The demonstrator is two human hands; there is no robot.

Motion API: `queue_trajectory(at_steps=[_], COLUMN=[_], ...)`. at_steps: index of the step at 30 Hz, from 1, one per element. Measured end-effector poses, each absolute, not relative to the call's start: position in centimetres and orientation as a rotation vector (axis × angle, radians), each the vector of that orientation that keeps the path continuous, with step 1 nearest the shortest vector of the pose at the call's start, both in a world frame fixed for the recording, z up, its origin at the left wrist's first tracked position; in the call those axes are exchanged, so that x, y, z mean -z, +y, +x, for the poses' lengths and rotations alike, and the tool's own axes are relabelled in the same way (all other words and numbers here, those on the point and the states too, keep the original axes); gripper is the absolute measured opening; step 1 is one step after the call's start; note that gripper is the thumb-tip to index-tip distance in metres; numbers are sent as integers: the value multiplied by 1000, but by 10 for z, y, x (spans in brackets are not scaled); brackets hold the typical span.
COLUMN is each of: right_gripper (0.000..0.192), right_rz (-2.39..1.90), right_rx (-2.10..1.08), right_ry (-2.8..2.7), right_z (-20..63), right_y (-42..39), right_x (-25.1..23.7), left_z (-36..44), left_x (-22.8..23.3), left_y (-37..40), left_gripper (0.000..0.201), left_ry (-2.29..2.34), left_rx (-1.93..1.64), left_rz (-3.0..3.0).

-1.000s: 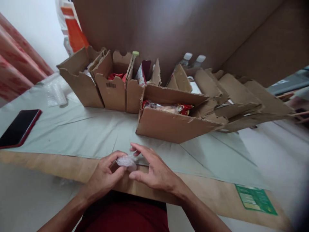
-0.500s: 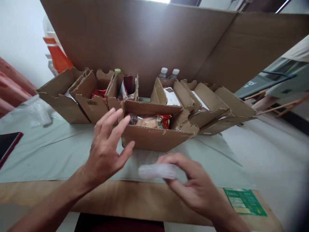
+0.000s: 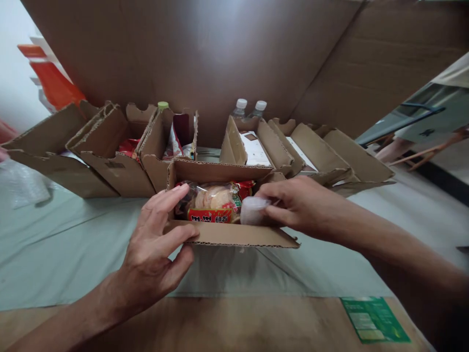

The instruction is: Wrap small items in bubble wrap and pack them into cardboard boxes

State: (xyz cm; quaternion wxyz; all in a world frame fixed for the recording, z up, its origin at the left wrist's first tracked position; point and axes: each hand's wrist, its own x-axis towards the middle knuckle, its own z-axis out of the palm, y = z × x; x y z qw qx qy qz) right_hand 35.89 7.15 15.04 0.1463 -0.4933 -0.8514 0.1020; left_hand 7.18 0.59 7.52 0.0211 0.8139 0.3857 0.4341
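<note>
In the head view a small open cardboard box stands in the middle, its front flap tilted toward me. Inside lies a clear and red snack packet showing round crackers. My left hand grips the box's front left corner, with fingers on the flap and the thumb below it. My right hand reaches in at the right end and pinches a small whitish, translucent bundle beside the packet. What is inside the bundle cannot be made out.
Cardboard bins holding packets stand behind on the left, and bins with white boxes on the right. Two capped bottles stand behind them against a tall cardboard panel. Bubble wrap lies left; a green card lies front right.
My right hand has carried the whitish bundle forward into the box. My left hand has come down onto the box's front left corner, and the front flap now leans outward.
</note>
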Motion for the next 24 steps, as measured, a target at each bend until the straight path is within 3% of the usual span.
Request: queue_trajectory(at_steps=[3, 10, 13, 16, 19, 22, 24], right_gripper=[26, 32, 26, 10, 17, 22, 37], right_rz=[-1377, -1407, -1385, -1274, -1245, -1374, -1483], right_rx=[-459, -71, 38, 120, 281, 272, 81], right_ry=[-2774, -2956, -2985, -2837, -2361, -1943, -1864], right_z=[351, 344, 344, 355, 379, 402, 407], right_y=[88, 105, 104, 81, 35, -8, -21], right_x=[-132, -103, -109, -130, -144, -127, -101], left_z=[71, 71, 73, 71, 61, 49, 46], left_x=[-75, -76, -77, -71, -54, -30, -16], left_y=[6, 7, 7, 2, -8, -15, -14], left_gripper=[31, 27, 30, 51, 86, 93, 93], left_ry=[1200, 1235, 1242, 1287, 1383, 1471, 1490], left_rx=[-1326, -1293, -1307, -1400, -1533, -1456, -1352], left_rz=[2537, 2545, 2556, 2488, 2263, 2019, 1893])
